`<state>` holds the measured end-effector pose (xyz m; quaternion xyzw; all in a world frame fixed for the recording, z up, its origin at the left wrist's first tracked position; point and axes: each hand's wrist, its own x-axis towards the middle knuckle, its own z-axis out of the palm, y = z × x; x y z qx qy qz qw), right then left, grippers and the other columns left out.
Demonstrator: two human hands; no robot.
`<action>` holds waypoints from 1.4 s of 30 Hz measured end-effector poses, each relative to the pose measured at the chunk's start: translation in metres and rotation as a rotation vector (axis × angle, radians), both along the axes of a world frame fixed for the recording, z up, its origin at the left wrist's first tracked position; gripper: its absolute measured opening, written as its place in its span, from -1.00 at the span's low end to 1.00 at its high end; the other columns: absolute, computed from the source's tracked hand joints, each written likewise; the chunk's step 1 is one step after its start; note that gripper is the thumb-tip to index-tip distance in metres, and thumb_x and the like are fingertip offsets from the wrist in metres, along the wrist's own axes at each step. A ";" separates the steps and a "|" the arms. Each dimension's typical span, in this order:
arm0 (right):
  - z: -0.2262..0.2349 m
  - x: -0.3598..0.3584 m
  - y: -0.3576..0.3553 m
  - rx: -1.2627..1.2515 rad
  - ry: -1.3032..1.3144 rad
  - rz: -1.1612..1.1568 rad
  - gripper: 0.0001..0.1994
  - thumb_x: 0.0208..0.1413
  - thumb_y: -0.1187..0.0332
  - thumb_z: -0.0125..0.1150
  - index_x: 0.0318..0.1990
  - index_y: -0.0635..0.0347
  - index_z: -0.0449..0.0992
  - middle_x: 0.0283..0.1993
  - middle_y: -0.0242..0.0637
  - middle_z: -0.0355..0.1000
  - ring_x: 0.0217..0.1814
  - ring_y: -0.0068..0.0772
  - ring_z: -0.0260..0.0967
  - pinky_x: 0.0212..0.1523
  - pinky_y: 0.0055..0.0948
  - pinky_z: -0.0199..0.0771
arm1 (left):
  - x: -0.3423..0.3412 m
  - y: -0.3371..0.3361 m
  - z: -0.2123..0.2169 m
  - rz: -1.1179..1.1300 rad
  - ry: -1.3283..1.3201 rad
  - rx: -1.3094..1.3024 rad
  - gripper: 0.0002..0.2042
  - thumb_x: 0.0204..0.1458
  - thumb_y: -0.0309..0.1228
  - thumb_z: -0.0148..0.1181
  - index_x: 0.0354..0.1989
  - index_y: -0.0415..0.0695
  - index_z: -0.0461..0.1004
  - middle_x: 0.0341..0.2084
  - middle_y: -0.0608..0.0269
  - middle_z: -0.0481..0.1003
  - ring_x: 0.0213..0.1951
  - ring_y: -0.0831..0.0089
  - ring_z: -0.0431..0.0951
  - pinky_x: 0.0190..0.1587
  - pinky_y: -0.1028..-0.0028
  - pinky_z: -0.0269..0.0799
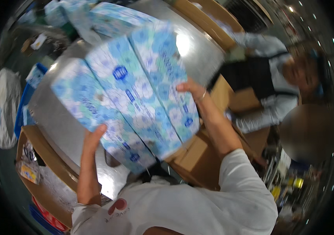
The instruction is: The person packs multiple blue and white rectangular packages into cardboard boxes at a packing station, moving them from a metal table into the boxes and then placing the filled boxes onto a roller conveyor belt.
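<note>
A row of three tissue packs (130,100) is held up in front of me, side by side, printed with pale blue and white flowers. My left hand (92,139) presses on the near left side of the row, its thumb on top and its fingers hidden. At the opposite side, my right hand (190,89) grips the right-hand pack, thumb over its upper face. Beneath the row lies a shiny metal table (51,111). More packs in the same print (116,17) lie at the table's far side.
An open carton (45,156) with clear plastic wrapping stands at the lower left. Another carton (198,156) sits by my right arm. A co-worker in a dark apron (249,78) bends over boxes on the right. A blue crate (23,105) and white bag (4,107) are at left.
</note>
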<state>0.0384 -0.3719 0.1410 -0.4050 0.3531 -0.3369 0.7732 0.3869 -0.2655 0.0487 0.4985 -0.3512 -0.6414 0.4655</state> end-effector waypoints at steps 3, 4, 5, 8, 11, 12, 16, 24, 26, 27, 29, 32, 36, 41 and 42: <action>0.078 -0.053 0.055 -0.235 0.066 -0.113 -0.20 -0.28 0.22 0.29 0.16 0.35 0.10 0.07 -0.12 0.22 0.09 -0.24 0.18 0.08 -0.38 0.16 | -0.037 -0.002 0.065 -0.257 -0.120 -0.216 -0.48 -0.16 -0.21 0.25 -0.05 -0.28 0.33 -0.14 0.12 0.38 -0.13 0.32 0.39 -0.09 0.35 0.32; 0.110 -0.072 0.082 -0.309 0.124 -0.145 -0.20 -0.27 0.20 0.28 0.17 0.33 0.08 0.09 -0.11 0.19 0.11 -0.22 0.14 0.10 -0.36 0.12 | -0.056 -0.001 0.088 -0.341 -0.173 -0.304 -0.50 -0.17 -0.20 0.25 -0.09 -0.28 0.35 -0.16 0.11 0.39 -0.16 0.31 0.41 -0.11 0.33 0.33; 0.142 -0.092 0.115 -0.374 0.192 -0.181 -0.20 -0.25 0.18 0.27 0.18 0.31 0.07 0.12 -0.11 0.15 0.14 -0.20 0.10 0.12 -0.33 0.09 | -0.076 0.003 0.108 -0.419 -0.232 -0.397 -0.49 -0.17 -0.18 0.25 -0.09 -0.28 0.35 -0.20 0.10 0.39 -0.19 0.30 0.41 -0.13 0.34 0.34; 0.214 -0.147 0.202 -0.516 0.406 -0.187 -0.19 -0.20 0.12 0.25 0.21 0.26 0.04 0.19 -0.10 0.05 0.22 -0.14 -0.03 0.18 -0.25 -0.02 | -0.135 0.046 0.143 -0.746 -0.289 -0.563 -0.47 -0.17 -0.13 0.24 -0.11 -0.30 0.36 -0.34 0.07 0.39 -0.28 0.27 0.42 -0.21 0.36 0.34; 0.280 -0.177 0.312 -0.544 0.678 -0.116 -0.19 -0.15 0.06 0.23 0.23 0.21 0.00 0.26 -0.09 -0.05 0.30 -0.08 -0.15 0.24 -0.16 -0.13 | -0.182 0.096 0.156 -1.308 -0.104 -0.669 -0.45 -0.17 -0.08 0.23 -0.14 -0.31 0.36 -0.47 0.04 0.39 -0.37 0.24 0.42 -0.28 0.38 0.34; 0.266 -0.197 0.323 -0.529 0.681 -0.029 -0.18 -0.13 0.04 0.22 0.24 0.19 -0.01 0.29 -0.08 -0.08 0.32 -0.06 -0.19 0.26 -0.14 -0.17 | -0.188 0.110 0.156 -1.457 -0.081 -0.632 -0.44 -0.17 -0.06 0.22 -0.14 -0.32 0.37 -0.52 0.03 0.39 -0.41 0.23 0.42 -0.30 0.39 0.34; 0.084 -0.239 0.370 -0.140 0.930 0.164 -0.08 -0.36 0.23 0.30 0.27 0.13 -0.02 0.28 -0.08 -0.01 0.34 -0.14 -0.14 0.28 -0.28 -0.19 | -0.223 0.137 0.123 -1.361 -0.436 -0.276 -0.40 -0.18 -0.02 0.22 -0.13 -0.33 0.36 -0.58 -0.01 0.41 -0.44 0.17 0.45 -0.34 0.41 0.36; -0.027 -0.241 0.393 0.214 1.103 -0.138 -0.20 -0.36 0.33 0.24 0.20 0.19 0.12 0.03 0.03 0.27 0.10 -0.14 0.17 0.04 -0.30 0.19 | -0.366 0.213 0.083 -1.314 -0.906 -1.148 0.09 -0.59 0.07 0.39 0.18 -0.24 0.03 0.18 -0.16 -0.04 0.21 -0.17 -0.11 0.10 -0.14 -0.11; -0.006 -0.202 0.425 -0.143 1.722 0.184 0.04 -0.36 0.12 0.38 0.27 0.21 -0.19 0.27 0.14 -0.15 0.28 0.23 -0.15 0.07 0.32 -0.07 | -0.386 0.223 0.044 -1.527 -1.011 -1.263 0.18 -0.67 0.13 0.39 0.25 -0.11 -0.04 0.24 -0.15 -0.18 0.25 -0.16 -0.24 0.10 -0.28 -0.27; 0.007 -0.185 0.442 0.047 1.697 0.288 0.13 -0.41 0.02 0.42 0.28 0.18 -0.26 0.30 0.20 -0.28 0.31 0.36 -0.30 0.06 0.45 -0.21 | -0.392 0.226 0.032 -1.540 -1.038 -1.309 0.18 -0.69 0.14 0.39 0.25 -0.08 -0.04 0.24 -0.14 -0.18 0.25 -0.16 -0.25 0.09 -0.29 -0.28; -0.003 -0.174 0.478 0.354 1.733 0.467 0.34 -0.60 -0.07 0.49 0.29 0.19 -0.40 0.30 0.29 -0.45 0.33 0.41 -0.48 0.12 0.39 -0.25 | -0.402 0.225 0.014 -1.569 -1.099 -1.416 0.19 -0.72 0.15 0.39 0.25 -0.03 -0.03 0.25 -0.14 -0.20 0.26 -0.15 -0.28 0.08 -0.32 -0.29; -0.081 -0.187 0.531 0.194 1.844 0.307 -0.13 -0.10 0.34 0.18 0.30 0.11 -0.29 0.31 0.30 -0.49 0.29 0.52 -0.45 0.14 0.36 -0.28 | -0.406 0.227 -0.016 -1.759 -1.146 -1.319 0.26 -0.73 0.17 0.38 0.29 0.07 -0.21 0.27 -0.08 -0.32 0.26 -0.14 -0.42 0.08 -0.33 -0.31; -0.211 -0.187 0.542 0.197 1.972 0.154 -0.31 0.01 0.58 -0.16 0.30 0.07 -0.28 0.27 0.42 -0.55 0.25 0.64 -0.50 0.17 0.31 -0.28 | -0.421 0.249 -0.111 -1.770 -1.394 -1.202 -0.10 -0.27 -0.03 0.16 0.27 0.22 -0.22 0.30 0.16 -0.32 0.30 0.06 -0.37 0.13 -0.28 -0.37; -0.241 -0.202 0.510 0.510 1.761 0.440 -0.28 0.08 0.35 -0.06 0.31 -0.03 -0.35 0.30 0.29 -0.59 0.31 0.47 -0.53 0.20 0.24 -0.33 | -0.401 0.242 -0.251 -1.073 -1.189 -1.504 -0.21 -0.11 0.00 0.10 0.27 0.18 -0.20 0.29 0.19 -0.22 0.30 0.20 -0.20 0.24 0.00 -0.28; -0.222 -0.200 0.497 0.507 1.690 0.432 -0.26 0.06 0.28 -0.02 0.31 -0.02 -0.33 0.31 0.27 -0.58 0.32 0.43 -0.51 0.21 0.21 -0.31 | -0.393 0.239 -0.251 -1.105 -1.238 -1.326 -0.25 -0.09 -0.04 0.10 0.25 0.11 -0.15 0.26 0.14 -0.14 0.27 0.18 -0.11 0.22 0.05 -0.18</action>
